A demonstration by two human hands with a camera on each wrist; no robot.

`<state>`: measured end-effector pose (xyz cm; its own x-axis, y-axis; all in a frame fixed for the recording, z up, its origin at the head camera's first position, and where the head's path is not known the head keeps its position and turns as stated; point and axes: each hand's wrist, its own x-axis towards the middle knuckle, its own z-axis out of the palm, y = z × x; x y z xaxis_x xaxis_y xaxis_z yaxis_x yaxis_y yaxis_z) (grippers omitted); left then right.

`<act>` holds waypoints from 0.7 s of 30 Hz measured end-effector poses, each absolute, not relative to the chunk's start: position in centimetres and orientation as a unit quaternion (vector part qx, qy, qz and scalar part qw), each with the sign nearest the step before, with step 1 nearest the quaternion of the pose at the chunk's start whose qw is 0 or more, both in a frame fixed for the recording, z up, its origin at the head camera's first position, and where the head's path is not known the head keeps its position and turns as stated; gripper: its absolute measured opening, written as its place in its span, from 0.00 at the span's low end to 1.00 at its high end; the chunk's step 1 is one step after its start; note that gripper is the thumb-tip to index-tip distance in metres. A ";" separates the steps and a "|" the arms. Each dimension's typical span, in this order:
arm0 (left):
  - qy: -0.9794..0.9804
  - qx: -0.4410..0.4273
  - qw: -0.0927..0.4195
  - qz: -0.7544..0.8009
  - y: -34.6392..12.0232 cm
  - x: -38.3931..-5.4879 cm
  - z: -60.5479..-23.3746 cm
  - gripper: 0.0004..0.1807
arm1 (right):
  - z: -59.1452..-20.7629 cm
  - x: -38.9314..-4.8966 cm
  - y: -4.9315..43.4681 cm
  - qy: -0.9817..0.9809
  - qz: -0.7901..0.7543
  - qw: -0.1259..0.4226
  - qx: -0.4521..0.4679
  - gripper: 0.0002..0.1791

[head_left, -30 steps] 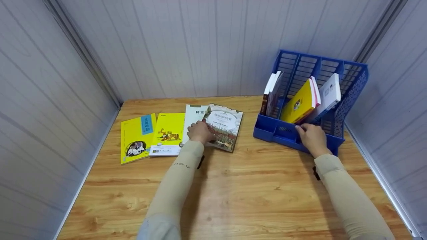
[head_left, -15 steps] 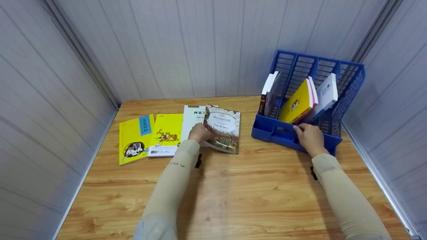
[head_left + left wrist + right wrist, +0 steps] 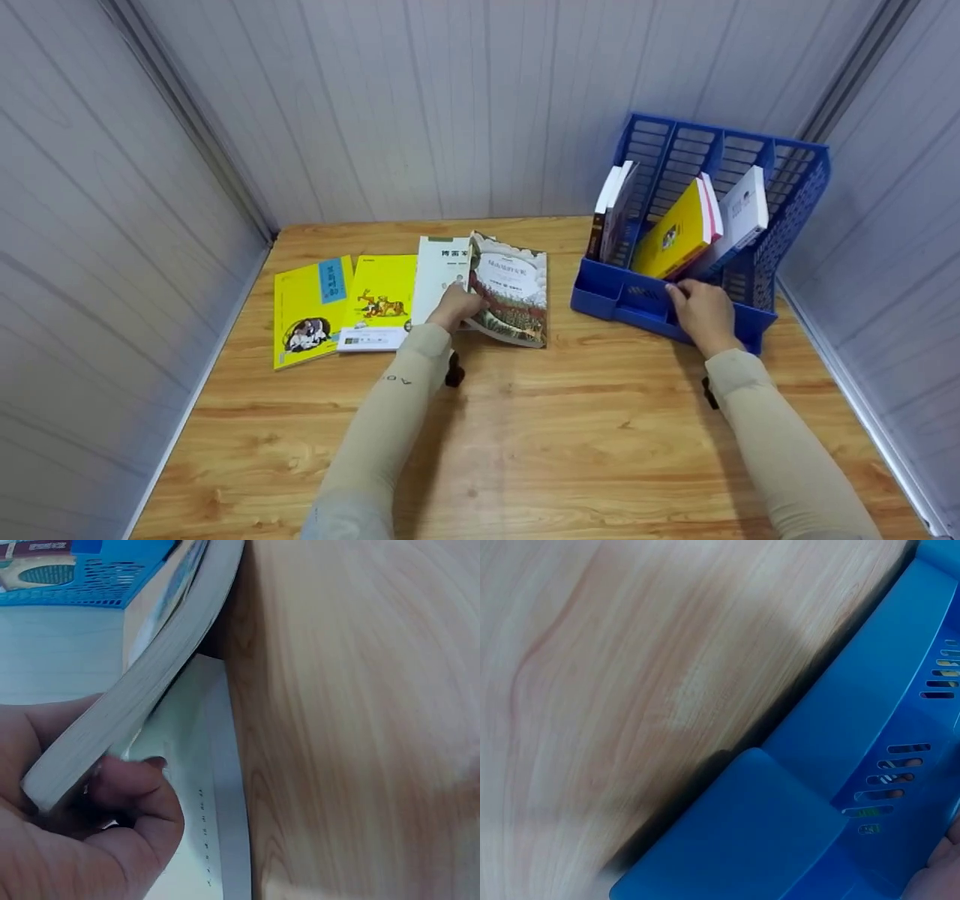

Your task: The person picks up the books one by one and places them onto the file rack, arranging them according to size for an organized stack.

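Left hand [image 3: 456, 306]: pinching flowered book [image 3: 512, 291] (edge raised) | beneath fingers: 1 pale book [image 3: 436, 276] | right hand [image 3: 706, 313]: gripping blue rack [image 3: 636, 309]

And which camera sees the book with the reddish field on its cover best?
The head view: it shows nearly the whole cover of the reddish-field book, title included. The left wrist view shows mostly its curved page edges, with the left hand gripping it. The right wrist view doesn't show it.

Reads 傅雷 on the pale-green rectangular paperback [image 3: 433, 279], 绿山墙的安妮 on the bent grey-and-red flower-pictured paperback [image 3: 513, 294]; elsewhere too blurred.
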<state>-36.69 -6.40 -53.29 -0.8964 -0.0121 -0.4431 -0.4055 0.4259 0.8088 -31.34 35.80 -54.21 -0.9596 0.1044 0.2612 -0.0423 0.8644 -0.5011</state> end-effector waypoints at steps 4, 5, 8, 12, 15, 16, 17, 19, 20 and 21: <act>0.817 -0.109 0.171 0.540 -6.2 -36.6 -53.7 0.38 | -54.3 -31.4 35.9 -0.954 0.261 0.146 -0.013 0.24; 0.813 -0.104 0.167 0.548 -6.2 -36.5 -53.8 0.40 | -54.3 -31.4 35.9 -0.955 0.260 0.146 -0.013 0.24; 0.799 -0.094 0.160 0.572 -6.0 -36.1 -53.6 0.44 | -54.3 -31.3 35.9 -0.955 0.258 0.145 -0.011 0.24; 0.779 -0.097 0.166 0.597 -5.7 -35.4 -53.0 0.39 | -54.3 -31.3 35.9 -0.956 0.252 0.150 -0.006 0.24; 0.763 -0.088 0.157 0.621 -5.6 -35.0 -52.9 0.28 | -54.3 -31.3 35.9 -0.956 0.249 0.157 -0.004 0.23; 0.760 -0.081 0.148 0.627 -5.5 -34.9 -52.8 0.23 | -54.3 -31.2 35.9 -0.955 0.250 0.158 -0.004 0.23; 0.761 -0.077 0.138 0.630 -5.4 -34.7 -52.8 0.19 | -54.3 -31.2 35.9 -0.955 0.251 0.158 -0.004 0.23; 0.758 -0.070 0.120 0.638 -5.2 -34.5 -52.8 0.14 | -54.3 -31.2 35.9 -0.955 0.251 0.159 -0.004 0.24; 0.759 -0.069 0.112 0.638 -5.0 -34.4 -52.8 0.15 | -54.4 -31.2 35.9 -0.955 0.251 0.158 -0.005 0.24; 0.763 -0.068 0.103 0.635 -4.9 -34.3 -52.7 0.15 | -54.4 -31.2 35.9 -0.955 0.252 0.158 -0.006 0.24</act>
<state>-34.29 -4.87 -52.73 -0.9697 0.0272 -0.2427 -0.2337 0.1854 0.9545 -31.22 35.91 -54.40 -0.9502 0.0900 0.2982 -0.0689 0.8729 -0.4830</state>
